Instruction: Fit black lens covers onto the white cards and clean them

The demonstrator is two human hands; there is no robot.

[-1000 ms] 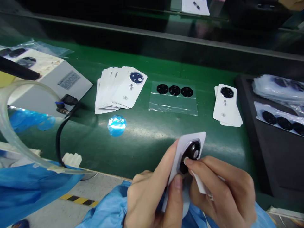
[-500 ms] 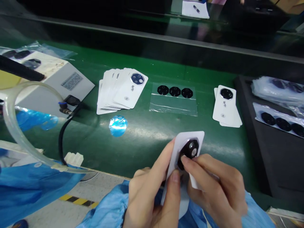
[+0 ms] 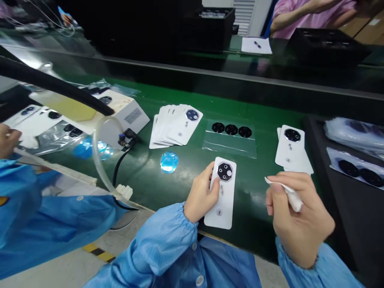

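Note:
A white phone back cover (image 3: pixel 225 208) with a black octagonal camera plate (image 3: pixel 225 172) is gripped at its left edge by my left hand (image 3: pixel 201 192), thumb on its face. To the right, my right hand (image 3: pixel 300 216) is closed around a folded white wipe (image 3: pixel 292 195), apart from the cover. Beyond the left hand, a fanned stack of white covers (image 3: pixel 177 126) lies on the green bench. A clear plastic sheet (image 3: pixel 229 147) carries three black octagonal pieces (image 3: pixel 231 129). Two more white covers (image 3: pixel 289 148) overlap at the right.
A blue round film (image 3: pixel 169 162) lies left of my left hand. A white box (image 3: pixel 132 116), a clear hose (image 3: pixel 99 160) and a black tray (image 3: pixel 339 208) with bagged pieces flank the work area. A co-worker's hand (image 3: pixel 8 140) shows at far left; another person (image 3: pixel 300 16) sits across.
My right hand has moved off the camera plate to the right with the wipe. My left hand has lowered the cover toward the bench, face up. The view has shifted, showing more at left.

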